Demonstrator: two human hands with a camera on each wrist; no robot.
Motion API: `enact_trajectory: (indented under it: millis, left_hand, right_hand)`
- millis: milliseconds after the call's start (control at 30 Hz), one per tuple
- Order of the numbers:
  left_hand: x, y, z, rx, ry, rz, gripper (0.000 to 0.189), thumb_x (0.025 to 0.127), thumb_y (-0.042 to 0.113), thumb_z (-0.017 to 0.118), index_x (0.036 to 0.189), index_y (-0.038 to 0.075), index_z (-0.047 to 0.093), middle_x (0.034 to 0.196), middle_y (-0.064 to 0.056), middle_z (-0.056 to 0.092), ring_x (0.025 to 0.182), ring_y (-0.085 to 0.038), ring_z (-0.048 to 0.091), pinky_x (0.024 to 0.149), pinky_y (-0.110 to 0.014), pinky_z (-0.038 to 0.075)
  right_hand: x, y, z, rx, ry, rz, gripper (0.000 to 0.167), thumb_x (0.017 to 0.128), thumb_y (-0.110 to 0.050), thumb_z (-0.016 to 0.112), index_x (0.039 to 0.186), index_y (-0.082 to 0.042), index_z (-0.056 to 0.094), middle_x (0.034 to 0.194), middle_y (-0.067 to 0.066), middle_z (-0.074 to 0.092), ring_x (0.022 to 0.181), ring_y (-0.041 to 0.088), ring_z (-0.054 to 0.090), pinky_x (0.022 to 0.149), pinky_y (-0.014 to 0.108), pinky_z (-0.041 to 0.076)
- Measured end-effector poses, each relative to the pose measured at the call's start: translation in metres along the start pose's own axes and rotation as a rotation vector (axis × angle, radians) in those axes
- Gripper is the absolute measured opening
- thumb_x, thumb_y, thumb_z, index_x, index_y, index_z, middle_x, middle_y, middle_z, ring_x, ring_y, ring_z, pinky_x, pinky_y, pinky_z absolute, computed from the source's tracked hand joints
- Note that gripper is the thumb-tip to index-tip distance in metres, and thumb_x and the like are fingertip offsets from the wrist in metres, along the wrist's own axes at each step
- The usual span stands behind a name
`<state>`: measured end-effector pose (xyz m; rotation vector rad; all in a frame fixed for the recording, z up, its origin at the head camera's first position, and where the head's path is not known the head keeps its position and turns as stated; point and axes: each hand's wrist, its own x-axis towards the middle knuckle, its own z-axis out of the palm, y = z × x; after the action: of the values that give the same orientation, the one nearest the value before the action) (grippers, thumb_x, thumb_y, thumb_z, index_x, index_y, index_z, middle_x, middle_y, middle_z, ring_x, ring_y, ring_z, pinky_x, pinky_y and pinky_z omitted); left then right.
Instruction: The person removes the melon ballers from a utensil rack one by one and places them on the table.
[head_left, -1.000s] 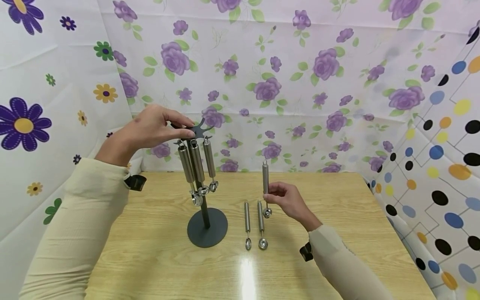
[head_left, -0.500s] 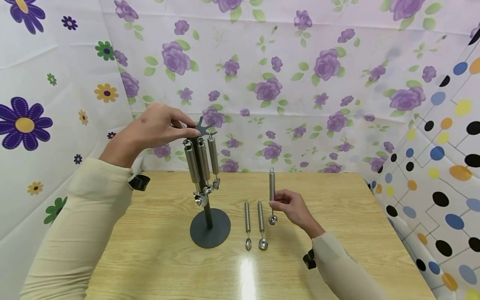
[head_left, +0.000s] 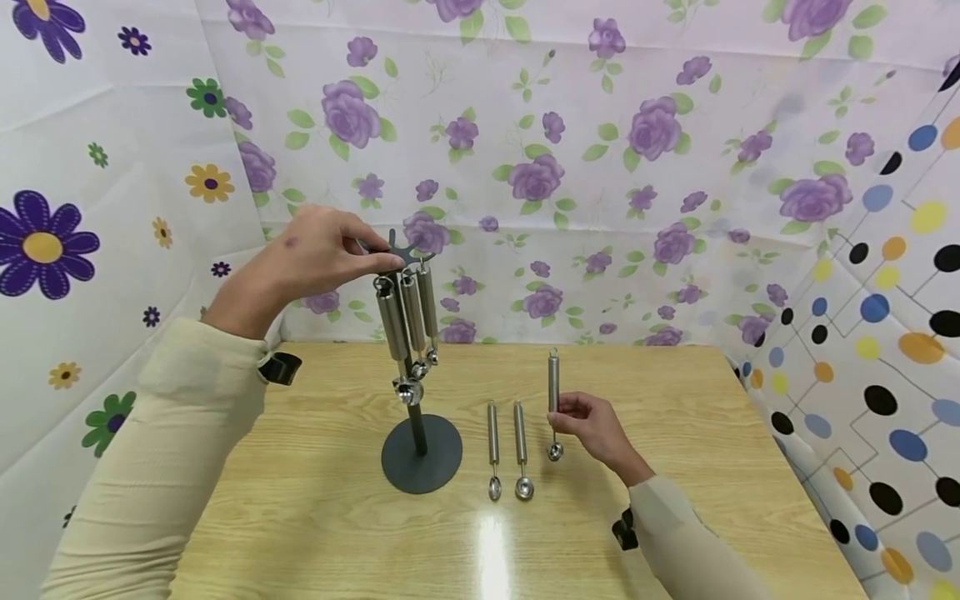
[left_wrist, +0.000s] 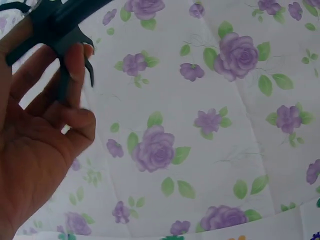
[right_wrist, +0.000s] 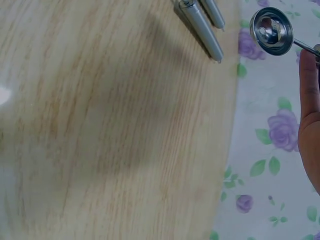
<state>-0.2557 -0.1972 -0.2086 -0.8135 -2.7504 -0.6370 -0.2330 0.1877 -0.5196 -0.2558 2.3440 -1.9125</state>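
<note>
My left hand [head_left: 318, 252] pinches the dark hooked top of a hanging rack [head_left: 437, 467], which has a post and a round base. Several steel-handled scoops [head_left: 392, 321] hang from its hooks, bowls downward. In the left wrist view, the thumb and fingers of the left hand [left_wrist: 42, 155] grip the rack's top plate [left_wrist: 55, 30]. On the right, my right hand [head_left: 597, 427] holds a melon baller [head_left: 553, 383] upright by its lower handle, loop up and bowl low over the table. Its round shiny bowl [right_wrist: 271, 31] shows in the right wrist view.
Between the rack and the right hand, an oval-bowled scoop [head_left: 492, 437] and a round-bowled melon baller [head_left: 521, 437] lie side by side on the wooden table [head_left: 315, 517]. Flowered cloth [head_left: 480, 150] hangs behind, and a dotted cloth [head_left: 870, 400] lines the right side.
My right hand has moved right and down with the melon baller. The rack's top has turned in my left hand, and the scoops hanging from it have shifted right; the base has slid slightly right.
</note>
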Motion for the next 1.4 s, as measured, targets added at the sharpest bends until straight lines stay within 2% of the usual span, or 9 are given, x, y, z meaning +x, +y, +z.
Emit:
enact_trajectory:
  millis: [200, 367, 700, 967, 1267, 1400]
  left_hand:
    - [-0.004, -0.013, -0.001, -0.169, -0.003, -0.041, 0.017, 0.087, 0.020, 0.081, 0.099, 0.009, 0.081, 0.091, -0.004, 0.071, 0.069, -0.020, 0.059, 0.060, -0.029, 0.046]
    - [-0.006, -0.020, 0.000, -0.237, 0.001, -0.015, 0.015, 0.087, 0.015, 0.081, 0.099, 0.007, 0.081, 0.095, -0.005, 0.071, 0.069, -0.020, 0.057, 0.059, -0.027, 0.045]
    - [-0.005, -0.025, 0.006, -0.274, 0.053, 0.030, 0.013, 0.086, 0.012, 0.081, 0.098, 0.005, 0.080, 0.080, -0.002, 0.066, 0.061, -0.017, 0.045, 0.055, -0.026, 0.038]
    - [-0.006, -0.027, 0.010, -0.313, 0.064, 0.021, 0.012, 0.087, 0.012, 0.080, 0.097, 0.005, 0.080, 0.081, -0.003, 0.066, 0.062, -0.017, 0.044, 0.055, -0.026, 0.037]
    - [-0.002, -0.024, 0.013, -0.314, 0.066, 0.001, 0.013, 0.088, 0.014, 0.080, 0.099, 0.007, 0.081, 0.085, -0.003, 0.066, 0.065, -0.018, 0.044, 0.058, -0.026, 0.037]
    - [-0.002, -0.024, 0.013, -0.325, 0.067, 0.004, 0.013, 0.087, 0.014, 0.080, 0.098, 0.006, 0.080, 0.084, -0.003, 0.066, 0.064, -0.018, 0.045, 0.058, -0.026, 0.038]
  right_hand:
    - [-0.002, 0.010, 0.001, 0.010, 0.012, 0.026, 0.036, 0.092, -0.009, 0.074, 0.121, 0.009, 0.062, 0.103, 0.015, 0.067, 0.090, 0.020, 0.069, 0.081, 0.036, 0.057]
    - [-0.001, 0.016, 0.001, 0.016, 0.010, 0.018, 0.033, 0.092, -0.007, 0.073, 0.119, 0.009, 0.063, 0.102, 0.015, 0.067, 0.089, 0.020, 0.069, 0.080, 0.035, 0.057]
    - [-0.001, 0.026, 0.007, 0.022, 0.040, 0.041, 0.031, 0.090, -0.007, 0.075, 0.115, 0.009, 0.064, 0.098, 0.013, 0.066, 0.085, 0.018, 0.068, 0.077, 0.033, 0.058]
    - [-0.003, 0.038, 0.012, 0.005, 0.066, 0.066, 0.030, 0.091, -0.006, 0.074, 0.115, 0.009, 0.063, 0.099, 0.013, 0.065, 0.086, 0.021, 0.067, 0.076, 0.035, 0.058]
    - [-0.002, 0.056, 0.018, 0.015, 0.130, 0.156, 0.026, 0.089, -0.003, 0.075, 0.111, 0.008, 0.066, 0.095, 0.013, 0.066, 0.083, 0.024, 0.068, 0.074, 0.036, 0.058]
    - [-0.003, 0.063, 0.023, -0.013, 0.153, 0.193, 0.025, 0.089, -0.003, 0.075, 0.110, 0.007, 0.066, 0.094, 0.011, 0.066, 0.080, 0.022, 0.068, 0.074, 0.036, 0.058]
